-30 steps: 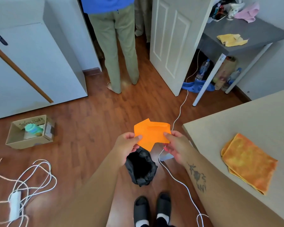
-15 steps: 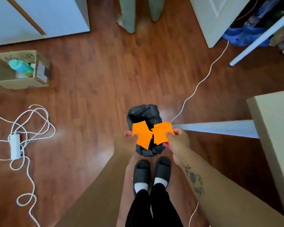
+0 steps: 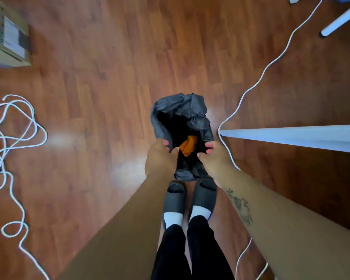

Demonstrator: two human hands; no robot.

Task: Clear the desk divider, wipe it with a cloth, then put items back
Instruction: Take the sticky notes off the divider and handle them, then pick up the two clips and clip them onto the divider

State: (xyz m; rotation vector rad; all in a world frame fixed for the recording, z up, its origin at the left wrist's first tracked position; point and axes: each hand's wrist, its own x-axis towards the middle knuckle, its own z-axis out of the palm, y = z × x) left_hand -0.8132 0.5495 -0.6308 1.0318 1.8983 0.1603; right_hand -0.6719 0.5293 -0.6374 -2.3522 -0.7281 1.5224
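Since you're binning scraps, your left hand (image 3: 160, 156) and right hand (image 3: 214, 158) each pinch the crinkled black plastic bag's (image 3: 182, 116) rim, holding it wide; torn orange paper (image 3: 188, 145) sits inside.

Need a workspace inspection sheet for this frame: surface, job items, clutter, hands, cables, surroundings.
Surface: wooden floor; desk top not in view.
Job's things: orange paper inside the black bag; divider and cloth not seen.
Clutter: cardboard box at far left.
Hands: left hand and right hand pinch the bag's near rim, holding it open.
Cables: white cable runs past the bag; white coil at left.
Surroundings: white desk leg at right; slippers below the bag.
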